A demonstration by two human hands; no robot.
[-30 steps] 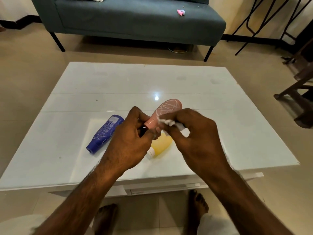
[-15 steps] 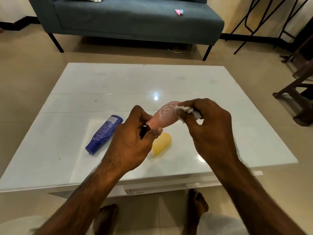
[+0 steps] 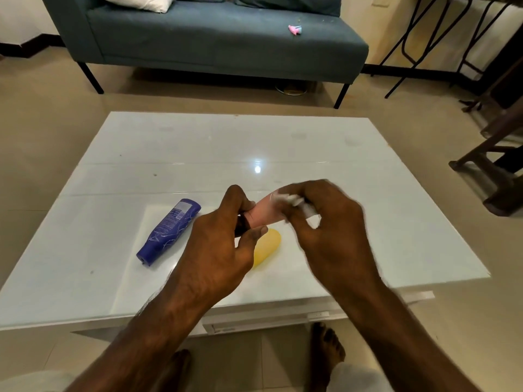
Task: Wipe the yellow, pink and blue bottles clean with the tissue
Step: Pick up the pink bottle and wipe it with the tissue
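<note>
My left hand (image 3: 218,250) grips the dark cap end of the pink bottle (image 3: 264,213), holding it above the white table (image 3: 113,222). My right hand (image 3: 328,230), blurred by motion, presses a crumpled white tissue (image 3: 305,206) against the far end of the pink bottle and covers much of it. The blue bottle (image 3: 168,232) lies on its side on the table to the left of my hands. The yellow bottle (image 3: 266,248) lies on the table under my hands, partly hidden by my left hand.
A blue-grey sofa (image 3: 215,38) stands beyond the table with a small pink item (image 3: 294,29) on its seat. Dark wooden furniture (image 3: 492,165) and metal frames (image 3: 424,38) are at the right. My bare feet (image 3: 325,346) show under the near table edge.
My right hand with the tissue slid along the pink bottle from its middle toward the far end and back over it. The left hand kept its grip; the camera tilted slightly.
</note>
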